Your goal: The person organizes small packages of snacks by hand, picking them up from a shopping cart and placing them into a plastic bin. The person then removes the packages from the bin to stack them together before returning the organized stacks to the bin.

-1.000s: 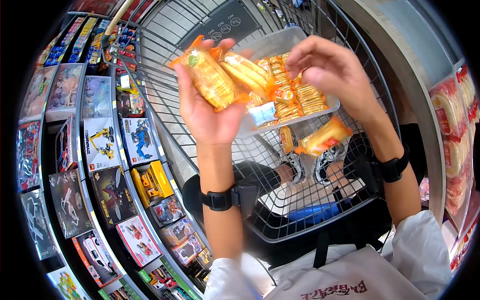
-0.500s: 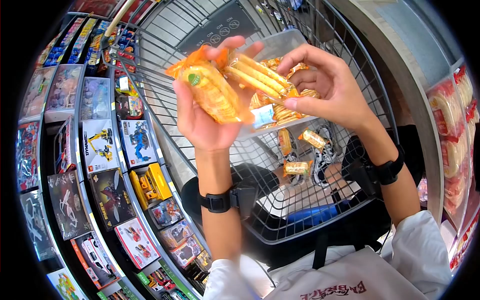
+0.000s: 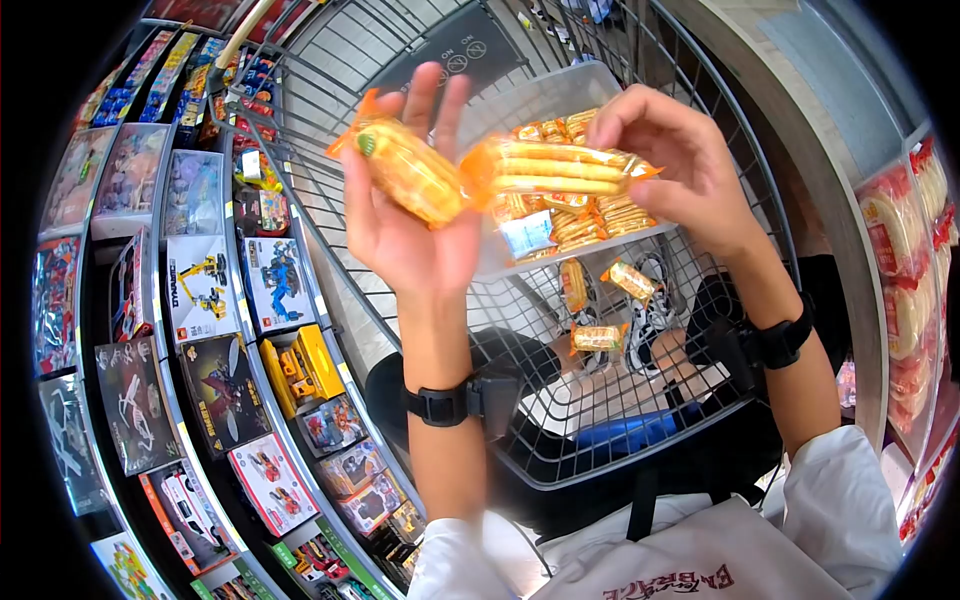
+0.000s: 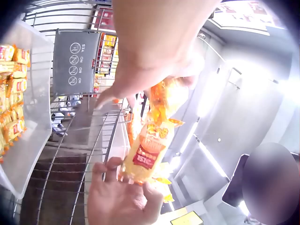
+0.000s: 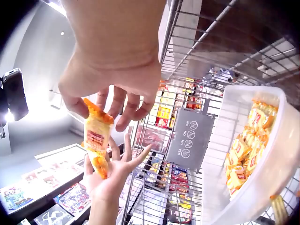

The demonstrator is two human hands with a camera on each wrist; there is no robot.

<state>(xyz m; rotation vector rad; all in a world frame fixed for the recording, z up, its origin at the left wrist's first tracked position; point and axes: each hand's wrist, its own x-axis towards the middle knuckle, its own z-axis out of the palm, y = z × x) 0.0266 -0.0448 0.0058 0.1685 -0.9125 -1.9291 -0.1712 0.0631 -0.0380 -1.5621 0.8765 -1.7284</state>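
Observation:
My left hand [image 3: 415, 245] is palm up with fingers extended, and a clear packet of biscuits [image 3: 410, 175] with orange ends rests on it. The thumb and fingertips of my right hand [image 3: 685, 170] pinch one end of a second packet [image 3: 560, 168], held level above the tub [image 3: 575, 85]. That packet's other orange end is close to my left palm; whether they touch I cannot tell. Many similar packets [image 3: 580, 228] fill part of the tub. In the right wrist view, my left hand's [image 5: 110, 180] fingers are spread beyond the pinched packet [image 5: 97, 140].
A wire shopping cart [image 3: 520, 440] surrounds the tub. Several small packets, including one wrapped piece [image 3: 597, 338], lie on its mesh near me. Shelves of boxed toys [image 3: 205, 290] stand at the left; bagged food [image 3: 900, 260] hangs at the right beside a grey ledge.
My right hand released a packet onto the cart mesh, then took hold of the second packet beside my left hand and drew it right, turning it level. My left fingers have straightened.

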